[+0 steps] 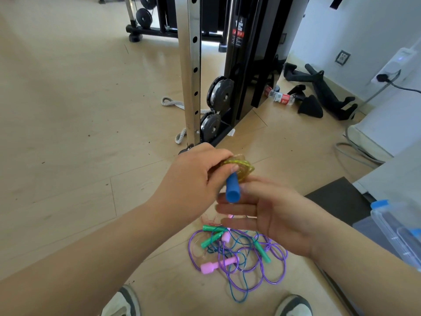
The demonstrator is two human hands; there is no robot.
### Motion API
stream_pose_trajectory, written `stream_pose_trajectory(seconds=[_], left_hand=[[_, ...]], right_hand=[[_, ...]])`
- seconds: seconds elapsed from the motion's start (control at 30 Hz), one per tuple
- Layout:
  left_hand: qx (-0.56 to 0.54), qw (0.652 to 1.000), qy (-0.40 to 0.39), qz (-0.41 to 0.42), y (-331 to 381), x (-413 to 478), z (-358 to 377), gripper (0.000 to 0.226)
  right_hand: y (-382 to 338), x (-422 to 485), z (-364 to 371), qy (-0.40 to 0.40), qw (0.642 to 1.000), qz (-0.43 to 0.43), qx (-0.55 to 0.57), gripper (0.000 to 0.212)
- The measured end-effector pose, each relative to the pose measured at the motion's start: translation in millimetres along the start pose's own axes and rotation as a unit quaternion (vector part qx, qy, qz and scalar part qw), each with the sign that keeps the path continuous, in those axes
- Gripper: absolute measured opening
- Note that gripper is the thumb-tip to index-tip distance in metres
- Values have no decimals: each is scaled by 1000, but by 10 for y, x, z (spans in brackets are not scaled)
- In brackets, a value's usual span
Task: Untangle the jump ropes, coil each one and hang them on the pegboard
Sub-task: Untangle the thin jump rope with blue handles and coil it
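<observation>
My left hand [196,176] is clamped round the coiled yellow rope [242,165], its blue handle [232,189] poking out below my fingers. My right hand [271,212] lies open and flat just beside that handle, holding nothing. The cord looks light, springy and slick, so I judge the coil will spring apart unless I pinch across all the loops by the stiff handle. The other ropes [237,256] lie tangled on the floor [79,133] below my hands.
</observation>
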State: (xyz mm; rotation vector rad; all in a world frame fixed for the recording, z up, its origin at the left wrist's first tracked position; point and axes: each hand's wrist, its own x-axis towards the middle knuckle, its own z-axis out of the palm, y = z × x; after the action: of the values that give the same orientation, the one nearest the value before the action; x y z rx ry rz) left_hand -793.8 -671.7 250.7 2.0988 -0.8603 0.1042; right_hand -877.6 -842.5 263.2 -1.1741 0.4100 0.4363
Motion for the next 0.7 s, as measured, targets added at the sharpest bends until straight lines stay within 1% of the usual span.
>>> stream_pose_trajectory(seconds=[0.07,0.13,0.2,0.27,0.33,0.43,0.5,0.53,0.6,0.67,0.7], left_hand=[[23,1000,0,20,9,-20,11,12],[29,999,-10,30,28,-42,27,13],[21,999,-18,17,14,-36,29,16],[-7,999,-12,-32,-36,7,-14,18],[-66,991,-3,-114,-64,52,-88,18],[-141,965,18,-219,-45,74,-142,20],[-187,945,22,-268,-41,96,-150,24],[-208,936,23,-283,-41,110,-157,25],[-239,923,26,-300,-45,134,-172,26],[-236,925,25,-297,-35,140,-195,28],[-229,929,21,-290,-31,137,-198,28]], right_hand=[[-18,17,-24,-28,999,-11,37,39],[-2,45,-55,-9,1000,-24,12,37],[62,69,-100,14,999,-24,-31,40],[112,67,-140,20,990,-36,-132,48],[108,50,-177,19,972,-57,-229,44],[55,15,-265,11,957,-63,-284,26],[7,-33,-307,0,952,-53,-300,24],[-23,-60,-316,-7,952,-49,-303,23],[-75,-94,-336,-4,944,-44,-326,28],[-84,-76,-378,39,918,-49,-391,24],[-71,-59,-392,70,894,-58,-438,26]])
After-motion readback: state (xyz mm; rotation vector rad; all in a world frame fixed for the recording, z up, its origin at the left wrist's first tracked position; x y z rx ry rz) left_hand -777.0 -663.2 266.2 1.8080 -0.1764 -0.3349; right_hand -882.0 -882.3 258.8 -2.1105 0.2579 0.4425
